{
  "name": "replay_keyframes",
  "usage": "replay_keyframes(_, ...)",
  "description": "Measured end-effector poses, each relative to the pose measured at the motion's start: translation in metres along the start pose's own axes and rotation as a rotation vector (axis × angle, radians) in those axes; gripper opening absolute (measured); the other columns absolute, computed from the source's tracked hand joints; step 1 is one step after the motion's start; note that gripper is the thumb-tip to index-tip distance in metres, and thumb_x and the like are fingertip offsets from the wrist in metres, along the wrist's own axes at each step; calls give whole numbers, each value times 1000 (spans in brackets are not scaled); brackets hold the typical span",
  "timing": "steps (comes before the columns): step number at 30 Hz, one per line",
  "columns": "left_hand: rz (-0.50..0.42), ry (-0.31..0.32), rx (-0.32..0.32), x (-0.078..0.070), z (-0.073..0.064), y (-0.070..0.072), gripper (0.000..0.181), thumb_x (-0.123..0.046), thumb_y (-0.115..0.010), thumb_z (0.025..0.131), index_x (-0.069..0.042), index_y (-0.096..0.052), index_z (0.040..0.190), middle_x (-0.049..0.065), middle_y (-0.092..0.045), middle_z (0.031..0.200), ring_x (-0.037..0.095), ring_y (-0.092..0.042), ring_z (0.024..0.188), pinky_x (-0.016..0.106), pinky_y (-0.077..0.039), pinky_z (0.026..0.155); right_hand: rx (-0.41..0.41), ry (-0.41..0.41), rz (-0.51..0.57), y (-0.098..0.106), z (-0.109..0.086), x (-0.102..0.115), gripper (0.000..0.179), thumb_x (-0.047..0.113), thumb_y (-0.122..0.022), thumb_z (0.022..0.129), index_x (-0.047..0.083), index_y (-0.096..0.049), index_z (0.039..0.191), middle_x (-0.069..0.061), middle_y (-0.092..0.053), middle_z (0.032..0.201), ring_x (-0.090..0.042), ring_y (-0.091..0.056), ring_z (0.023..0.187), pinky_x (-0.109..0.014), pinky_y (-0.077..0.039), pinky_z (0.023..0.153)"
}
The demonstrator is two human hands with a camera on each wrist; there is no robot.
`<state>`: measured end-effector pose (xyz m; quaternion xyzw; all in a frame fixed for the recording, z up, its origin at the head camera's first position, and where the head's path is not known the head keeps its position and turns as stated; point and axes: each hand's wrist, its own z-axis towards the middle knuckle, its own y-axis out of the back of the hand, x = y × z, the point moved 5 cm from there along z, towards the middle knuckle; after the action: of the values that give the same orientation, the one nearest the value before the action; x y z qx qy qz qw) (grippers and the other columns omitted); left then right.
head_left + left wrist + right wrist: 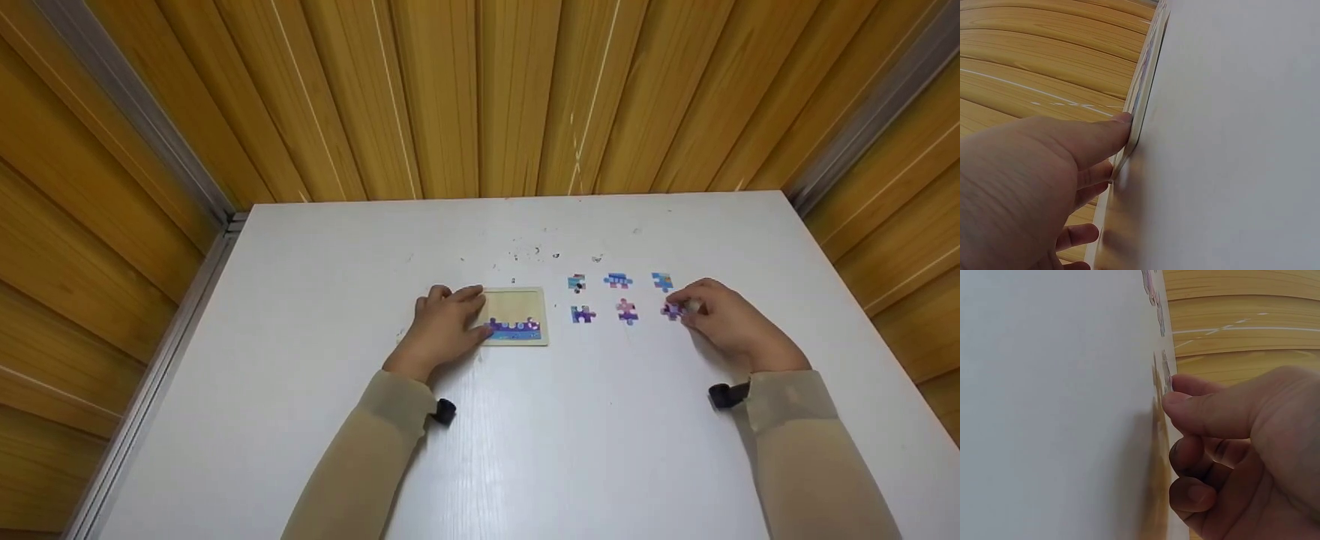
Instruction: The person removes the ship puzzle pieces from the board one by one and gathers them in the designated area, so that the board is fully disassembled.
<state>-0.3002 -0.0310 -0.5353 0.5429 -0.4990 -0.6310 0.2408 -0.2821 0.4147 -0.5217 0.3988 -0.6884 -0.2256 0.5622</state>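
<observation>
My left hand (444, 330) holds the left side of a small wooden puzzle tray (544, 319), thumb near its lower edge and forefinger at the upper left corner. Along the tray's lower part lies a strip of fitted purple and blue pieces (514, 331); the upper part shows bare wood. In the left wrist view the thumb (1112, 135) touches the tray's rim (1148, 93). To the right, my right hand (724, 319) pinches a purple puzzle piece (673, 310) between thumb and forefinger. The right wrist view shows this piece (1167, 371) tilted up from the table.
Between tray and right hand lie several loose pieces in two rows: a teal piece (576, 283), a blue one (619, 280), a blue-yellow one (662, 281), a purple one (582, 314) and a pink-purple one (627, 311). Wood-patterned panels (480, 97) stand behind the white table (570, 450).
</observation>
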Motion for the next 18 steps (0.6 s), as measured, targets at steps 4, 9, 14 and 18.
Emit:
replay_keyframes(4,-5,3,0,1,0,-1,67,-47,-75,109,-19,-58,167,-5,-47,181,39,-42,159,57,-34,127,-8,39,-21,0,1,0,37,2,-61,112,6,-71,147,-22,-57,153,-40,-54,127,-62,-46,116)
replay_keyframes(9,-15,5,7,2,1,-1,68,-48,-75,108,-18,-57,167,-5,-46,181,39,-41,160,58,-33,129,-26,81,-76,0,1,0,35,2,-64,111,5,-73,145,-23,-60,150,-41,-57,122,-63,-47,111)
replay_keyframes(14,-13,4,7,2,0,0,68,-48,-75,108,-19,-57,167,-5,-46,181,39,-40,161,58,-33,130,-18,70,-65,0,1,1,36,2,-63,111,6,-73,145,-23,-59,150,-41,-56,123,-62,-48,111)
replay_keyframes(18,-12,2,6,2,1,0,68,-48,-74,109,-18,-58,167,-6,-46,181,39,-41,161,57,-33,129,-16,76,-67,1,1,1,36,2,-65,111,5,-72,146,-23,-59,150,-40,-56,122,-61,-48,109)
